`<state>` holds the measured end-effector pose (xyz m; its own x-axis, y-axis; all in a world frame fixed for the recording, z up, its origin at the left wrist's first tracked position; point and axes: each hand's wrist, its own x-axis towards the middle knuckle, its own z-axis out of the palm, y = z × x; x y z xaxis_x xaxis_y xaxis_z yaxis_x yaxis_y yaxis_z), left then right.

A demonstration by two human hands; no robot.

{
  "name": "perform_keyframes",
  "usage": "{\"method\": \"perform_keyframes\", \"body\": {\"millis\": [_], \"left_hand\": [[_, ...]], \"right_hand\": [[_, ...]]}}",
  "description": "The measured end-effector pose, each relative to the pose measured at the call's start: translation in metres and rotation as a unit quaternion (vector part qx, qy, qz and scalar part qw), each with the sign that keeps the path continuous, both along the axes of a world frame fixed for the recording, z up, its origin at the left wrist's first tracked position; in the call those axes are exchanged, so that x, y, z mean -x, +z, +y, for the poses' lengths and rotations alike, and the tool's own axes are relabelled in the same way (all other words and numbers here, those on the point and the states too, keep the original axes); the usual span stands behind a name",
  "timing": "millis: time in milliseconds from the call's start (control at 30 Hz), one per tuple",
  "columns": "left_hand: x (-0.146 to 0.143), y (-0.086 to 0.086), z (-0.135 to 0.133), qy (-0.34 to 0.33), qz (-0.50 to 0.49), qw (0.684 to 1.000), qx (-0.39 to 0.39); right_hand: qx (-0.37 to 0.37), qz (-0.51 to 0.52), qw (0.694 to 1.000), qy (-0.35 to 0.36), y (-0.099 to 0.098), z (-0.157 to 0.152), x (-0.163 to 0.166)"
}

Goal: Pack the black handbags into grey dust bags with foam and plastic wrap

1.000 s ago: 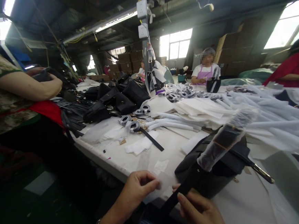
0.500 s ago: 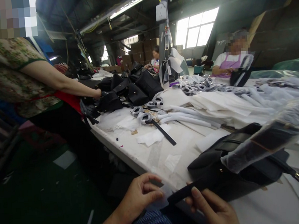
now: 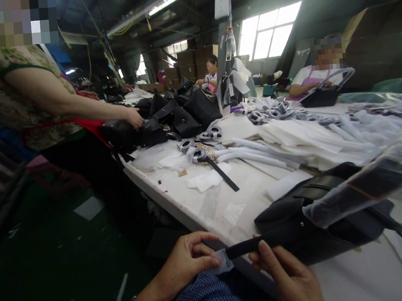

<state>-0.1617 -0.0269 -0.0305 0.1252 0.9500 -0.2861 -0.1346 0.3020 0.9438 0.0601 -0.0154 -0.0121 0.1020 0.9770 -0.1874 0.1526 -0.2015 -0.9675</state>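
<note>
My left hand (image 3: 192, 258) pinches a small piece of translucent white wrapping (image 3: 224, 261) at the end of a black strap (image 3: 245, 246). A little to the right, my right hand (image 3: 287, 271) grips that strap between thumb and fingers. Behind the strap, at the table's near edge, lies a black handbag (image 3: 297, 226) on its side. A clear plastic wrap covers its handle (image 3: 351, 199), which slants across the bag. Whether the strap joins the bag is hard to see.
The white table (image 3: 177, 198) carries a loose black strap (image 3: 223, 174), coiled wrapped straps (image 3: 199, 154), stacked white sheets (image 3: 297, 138) and a heap of black bags (image 3: 201, 111). A co-worker's hand (image 3: 134, 117) touches the heap at left. Another person (image 3: 313, 79) sits across the table.
The wrapping now sits around the strap's tip, where before it lay loosely beside it. At left, the co-worker's hand has shifted on the black bags. The view has moved slightly.
</note>
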Motion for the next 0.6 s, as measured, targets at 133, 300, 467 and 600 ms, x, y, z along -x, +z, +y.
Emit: {"method": "perform_keyframes", "body": {"millis": [133,300,467,600], "left_hand": [[-0.003,0.005,0.001,0.011,0.008,1.0,0.003],[-0.014,0.01,0.004,0.01,-0.002,1.0,-0.002],[-0.04,0.018,0.017,-0.007,-0.026,0.999,-0.024],[-0.061,0.025,0.034,-0.027,-0.025,0.998,-0.04]], "right_hand": [[-0.01,-0.008,1.0,0.001,0.002,-0.001,0.0],[-0.031,-0.046,0.998,0.008,0.003,0.0,0.0],[-0.09,-0.089,0.992,0.021,0.0,0.001,-0.007],[-0.071,-0.071,0.995,-0.003,-0.004,-0.003,-0.018]]}}
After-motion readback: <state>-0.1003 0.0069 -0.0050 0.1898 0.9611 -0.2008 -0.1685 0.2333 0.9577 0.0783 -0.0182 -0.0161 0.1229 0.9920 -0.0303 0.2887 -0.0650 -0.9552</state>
